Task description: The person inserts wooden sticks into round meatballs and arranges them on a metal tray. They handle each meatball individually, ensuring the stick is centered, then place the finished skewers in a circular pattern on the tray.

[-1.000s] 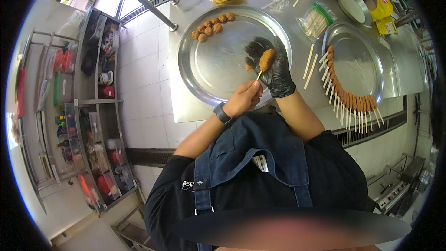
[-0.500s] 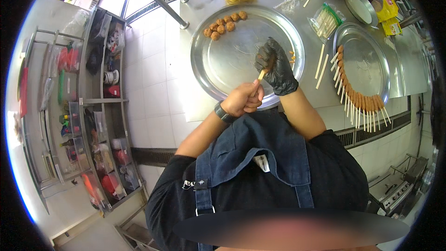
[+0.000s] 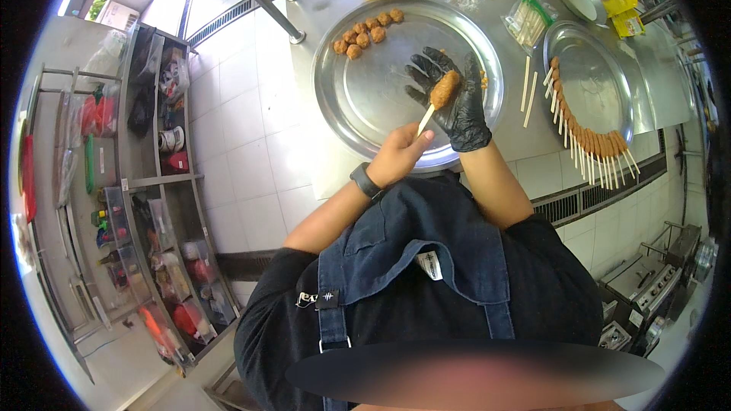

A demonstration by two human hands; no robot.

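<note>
A: Where does the roll [image 3: 445, 90] lie relative to the grip?

B: Beyond it. The bare left hand [image 3: 404, 154] grasps the lower end of the stick [image 3: 426, 119]; the roll encases the far end, clear of those fingers.

A: And the right hand [image 3: 464, 113]?

B: Gloved in black, it is unclenched, palm up, fingers spread toward the left. The roll lies over the palm, slanting up to the right; whether it touches the glove cannot be told.

A: What surrounds them?

B: Beneath is the round tray [image 3: 373, 99], with balls [image 3: 363, 39] near its upper-left rim. To the right, skewers [image 3: 590, 141] line the oval tray [image 3: 598, 80] in a curved row.
</note>
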